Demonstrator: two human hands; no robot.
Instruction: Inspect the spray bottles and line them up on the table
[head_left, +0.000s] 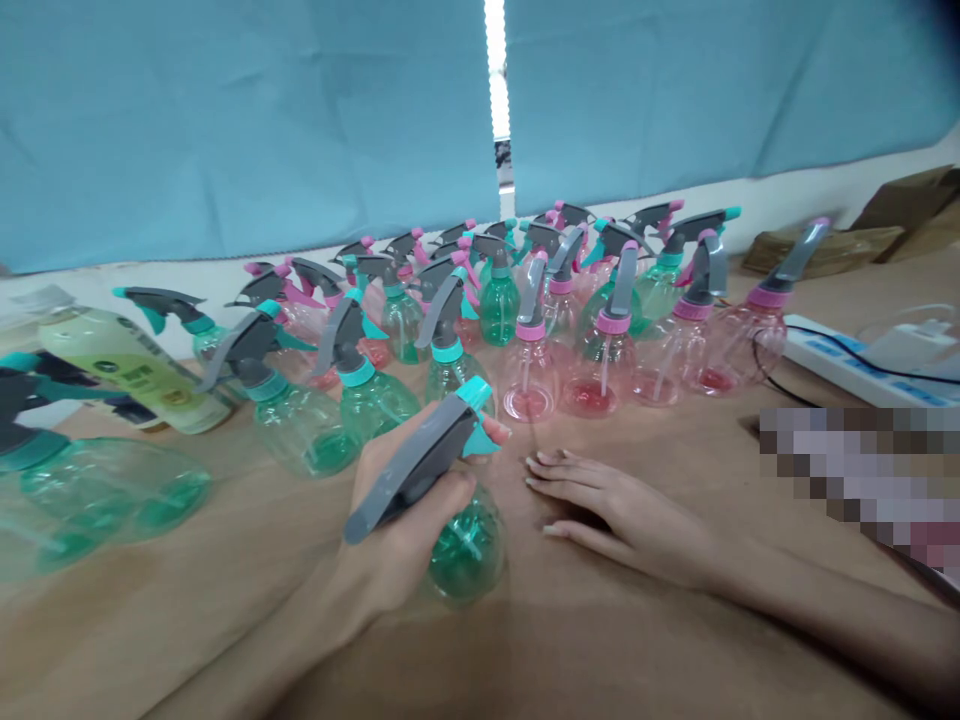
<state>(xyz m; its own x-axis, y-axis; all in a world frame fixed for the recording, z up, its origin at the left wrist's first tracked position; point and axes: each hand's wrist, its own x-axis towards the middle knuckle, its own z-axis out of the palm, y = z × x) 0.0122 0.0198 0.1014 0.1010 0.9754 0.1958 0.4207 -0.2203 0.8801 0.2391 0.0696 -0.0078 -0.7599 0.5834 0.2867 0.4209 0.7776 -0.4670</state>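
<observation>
My left hand (405,530) is wrapped around the neck of a green spray bottle (466,555), just left of the middle. Its grey head and teal nozzle point up and away, and one finger lies near the teal trigger. The clear green body is tilted; whether its base touches the table cannot be made out. To the right, my right hand (607,495) rests on the wooden table with its fingers stretched out, holding nothing. Just beyond the hands stand a pink spray bottle (531,375) and another green spray bottle (379,405).
Many more green and pink spray bottles crowd the back of the table (570,640). At left is a pale green bottle (142,365). A white power strip (862,365) with a black cable lies at right, near brown cardboard (825,250). A blue curtain (262,120) hangs behind.
</observation>
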